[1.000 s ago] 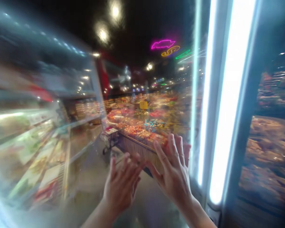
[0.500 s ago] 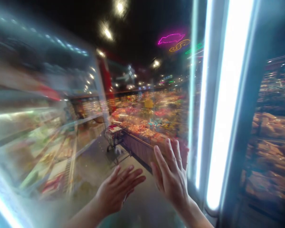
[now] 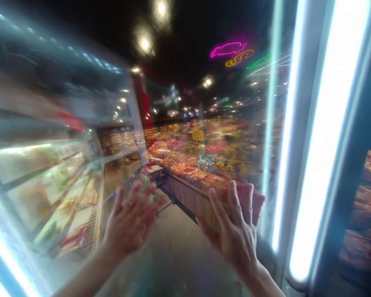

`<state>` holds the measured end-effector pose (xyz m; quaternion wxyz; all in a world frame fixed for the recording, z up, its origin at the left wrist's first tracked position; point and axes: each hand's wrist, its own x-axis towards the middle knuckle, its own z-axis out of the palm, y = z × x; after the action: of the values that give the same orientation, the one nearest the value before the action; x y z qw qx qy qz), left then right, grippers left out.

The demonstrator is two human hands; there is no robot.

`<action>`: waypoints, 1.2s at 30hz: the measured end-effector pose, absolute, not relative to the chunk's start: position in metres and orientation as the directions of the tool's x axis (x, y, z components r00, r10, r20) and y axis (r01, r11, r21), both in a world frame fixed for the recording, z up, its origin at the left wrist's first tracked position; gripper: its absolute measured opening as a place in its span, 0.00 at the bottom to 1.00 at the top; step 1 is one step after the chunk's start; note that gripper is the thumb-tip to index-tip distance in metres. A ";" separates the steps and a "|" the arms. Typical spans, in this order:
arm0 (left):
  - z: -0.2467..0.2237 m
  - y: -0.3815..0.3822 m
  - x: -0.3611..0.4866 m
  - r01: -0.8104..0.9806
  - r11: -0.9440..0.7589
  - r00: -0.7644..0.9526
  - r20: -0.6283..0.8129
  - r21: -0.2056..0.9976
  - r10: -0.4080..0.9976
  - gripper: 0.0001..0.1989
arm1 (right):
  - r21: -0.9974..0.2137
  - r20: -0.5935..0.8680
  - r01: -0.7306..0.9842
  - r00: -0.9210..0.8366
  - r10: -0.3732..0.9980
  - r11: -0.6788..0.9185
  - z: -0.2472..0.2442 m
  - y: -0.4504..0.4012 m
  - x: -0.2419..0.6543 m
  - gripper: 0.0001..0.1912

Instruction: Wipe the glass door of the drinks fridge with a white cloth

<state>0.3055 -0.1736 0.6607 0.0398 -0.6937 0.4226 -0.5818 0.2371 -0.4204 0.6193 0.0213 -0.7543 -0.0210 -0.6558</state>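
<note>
Head view, supermarket aisle seen through a glass door (image 3: 185, 136), which fills the middle of the frame; the pane sits right in front of both hands. Left hand (image 3: 131, 218) at 7 o'clock, raised, palm forward, fingers spread and slightly curled, holding nothing. Right hand (image 3: 235, 231) at 5 o'clock, raised, fingers extended and slightly parted, no pinch. Cannot tell if either palm is actually on the glass, as depth is unclear and the blur doesn't help. LED-lit door post (image 3: 336, 123) at 2 to 3 o'clock, just beside the right hand. Chilled display case (image 3: 40, 198) at 9 o'clock, packs on its shelves too blurred to read. Shopping cart (image 3: 151, 173) at 8 o'clock, well apart, near a wooden-sided display bin (image 3: 188, 202) at 6 o'clock. Neon sign (image 3: 228, 49) at 1 o'clock. Risks, my read: damp or smeared glass could let a palm slide; uneven force from two open hands could skew the door; right fingers could get trapped if the door closes against the post. Neither hand has any grip on anything.
</note>
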 end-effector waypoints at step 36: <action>0.685 0.029 0.363 -0.480 -0.855 0.115 0.952 -0.199 -0.285 0.35 | -0.013 0.987 0.110 0.159 0.004 -0.994 0.624 -0.272 0.278 0.41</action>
<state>0.3635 0.0290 0.6850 -0.0791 -0.7424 0.2576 -0.6134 0.2777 -0.2720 0.6243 0.0408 -0.7601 -0.0376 -0.6474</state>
